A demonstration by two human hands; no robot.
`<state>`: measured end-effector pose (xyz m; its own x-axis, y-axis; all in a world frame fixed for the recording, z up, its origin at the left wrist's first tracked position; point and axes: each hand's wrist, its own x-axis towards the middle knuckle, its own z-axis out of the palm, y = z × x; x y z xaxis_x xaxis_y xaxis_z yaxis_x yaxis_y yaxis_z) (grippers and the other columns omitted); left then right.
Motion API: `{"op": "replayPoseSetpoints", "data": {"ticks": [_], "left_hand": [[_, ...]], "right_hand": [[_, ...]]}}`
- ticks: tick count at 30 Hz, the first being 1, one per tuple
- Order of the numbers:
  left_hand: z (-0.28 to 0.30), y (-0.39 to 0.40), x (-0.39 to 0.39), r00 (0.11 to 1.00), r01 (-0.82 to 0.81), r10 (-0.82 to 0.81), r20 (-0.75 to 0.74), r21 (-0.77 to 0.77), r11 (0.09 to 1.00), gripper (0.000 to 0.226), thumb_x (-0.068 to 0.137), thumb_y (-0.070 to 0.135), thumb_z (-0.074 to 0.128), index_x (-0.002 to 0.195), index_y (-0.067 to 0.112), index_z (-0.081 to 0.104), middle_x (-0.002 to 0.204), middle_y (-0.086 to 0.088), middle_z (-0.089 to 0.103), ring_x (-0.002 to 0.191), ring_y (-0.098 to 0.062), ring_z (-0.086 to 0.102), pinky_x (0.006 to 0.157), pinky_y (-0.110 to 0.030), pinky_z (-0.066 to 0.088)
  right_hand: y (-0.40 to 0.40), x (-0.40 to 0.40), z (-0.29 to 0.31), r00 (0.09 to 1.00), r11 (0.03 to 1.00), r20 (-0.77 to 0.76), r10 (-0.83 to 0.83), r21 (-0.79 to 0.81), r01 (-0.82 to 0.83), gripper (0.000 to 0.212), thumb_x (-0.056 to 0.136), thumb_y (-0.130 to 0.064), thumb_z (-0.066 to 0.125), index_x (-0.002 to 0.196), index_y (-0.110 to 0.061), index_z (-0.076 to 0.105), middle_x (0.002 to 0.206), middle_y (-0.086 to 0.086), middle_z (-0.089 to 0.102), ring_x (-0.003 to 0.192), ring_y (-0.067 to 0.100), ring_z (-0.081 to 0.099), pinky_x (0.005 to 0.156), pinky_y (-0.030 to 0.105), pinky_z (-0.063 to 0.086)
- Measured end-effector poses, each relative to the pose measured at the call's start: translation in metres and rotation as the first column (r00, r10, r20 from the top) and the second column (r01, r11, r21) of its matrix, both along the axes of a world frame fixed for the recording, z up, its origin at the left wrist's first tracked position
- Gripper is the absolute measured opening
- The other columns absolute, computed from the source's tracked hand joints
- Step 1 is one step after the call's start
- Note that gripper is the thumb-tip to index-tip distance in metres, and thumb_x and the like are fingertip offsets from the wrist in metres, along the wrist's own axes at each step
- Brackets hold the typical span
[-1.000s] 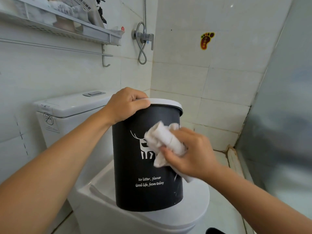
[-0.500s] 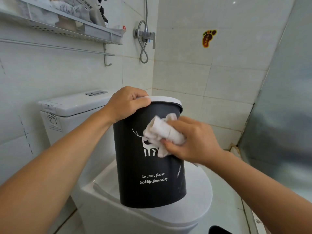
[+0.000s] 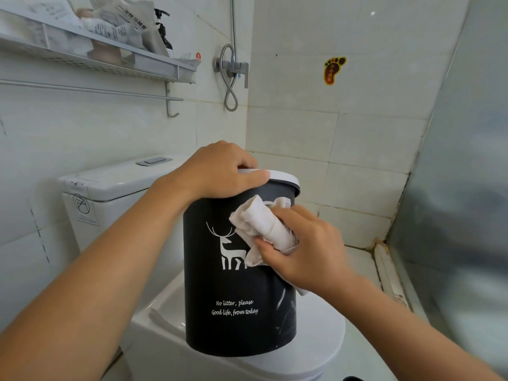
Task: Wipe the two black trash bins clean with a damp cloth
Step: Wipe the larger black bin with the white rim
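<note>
One black trash bin [image 3: 236,320] with a white deer print, white lettering and a white rim stands on the closed toilet lid [image 3: 319,347]. My left hand [image 3: 220,171] grips the bin's rim from the left, fingers curled over the top. My right hand [image 3: 305,248] holds a bunched white cloth [image 3: 261,221] and presses it against the bin's upper right side, just below the rim and beside the deer. A second bin is not in view.
The toilet tank [image 3: 115,188] stands behind on the left. Above it a wall shelf [image 3: 110,59] carries bags and a bottle, with a towel rail beneath. A shower valve and hose [image 3: 233,72] hang in the corner. A frosted glass panel [image 3: 461,188] closes the right side.
My right hand has slid the cloth upward on the bin's side, from the deer's middle to just under the rim. My left hand keeps its grip on the rim.
</note>
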<state>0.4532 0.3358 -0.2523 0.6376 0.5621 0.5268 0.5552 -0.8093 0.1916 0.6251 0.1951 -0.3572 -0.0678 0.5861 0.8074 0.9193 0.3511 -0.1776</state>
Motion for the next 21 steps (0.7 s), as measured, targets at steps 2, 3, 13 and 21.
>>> {"op": "replayPoseSetpoints", "data": {"ticks": [2,3,13,21], "left_hand": [[-0.002,-0.004,0.011,1.0,0.011,-0.011,-0.024,0.013,1.0,0.052,0.088,0.079,0.046,0.098,0.036,0.074,0.085,0.013,0.071,0.086,-0.013,0.064,0.078,-0.037,0.05],[-0.004,-0.004,0.016,0.999,-0.005,0.007,-0.05,0.05,0.999,0.046,0.093,0.074,0.048,0.097,0.034,0.071,0.082,0.012,0.068,0.085,-0.015,0.063,0.077,-0.037,0.048],[-0.017,0.011,0.006,0.979,0.095,-0.107,0.173,0.073,0.993,0.043,0.087,0.062,0.053,0.084,0.025,0.074,0.075,0.003,0.069,0.076,-0.021,0.063,0.075,-0.046,0.053],[-0.019,0.02,0.003,0.951,0.26,-0.227,0.21,-0.148,0.954,0.023,0.09,0.04,0.058,0.078,0.023,0.066,0.062,0.01,0.052,0.061,-0.011,0.044,0.064,-0.034,0.035]], "right_hand": [[-0.001,-0.004,0.0,1.0,1.0,0.02,0.01,-0.009,-0.01,0.043,0.085,-0.06,0.065,0.117,-0.032,0.071,0.089,-0.014,0.061,0.071,0.008,0.056,0.054,0.031,0.051],[-0.002,-0.005,0.0,0.999,1.0,0.044,0.014,-0.017,-0.014,0.044,0.085,-0.061,0.063,0.117,-0.031,0.071,0.088,-0.014,0.06,0.07,0.008,0.055,0.053,0.03,0.05],[-0.02,0.008,-0.024,0.994,0.994,0.085,0.071,-0.084,-0.064,0.041,0.084,-0.058,0.069,0.12,-0.038,0.07,0.085,-0.015,0.056,0.067,0.009,0.054,0.052,0.03,0.049],[-0.008,0.037,-0.007,0.989,0.999,-0.149,-0.026,-0.034,0.021,0.034,0.08,-0.058,0.07,0.107,-0.036,0.073,0.083,-0.013,0.063,0.071,0.01,0.062,0.06,0.039,0.053]]}}
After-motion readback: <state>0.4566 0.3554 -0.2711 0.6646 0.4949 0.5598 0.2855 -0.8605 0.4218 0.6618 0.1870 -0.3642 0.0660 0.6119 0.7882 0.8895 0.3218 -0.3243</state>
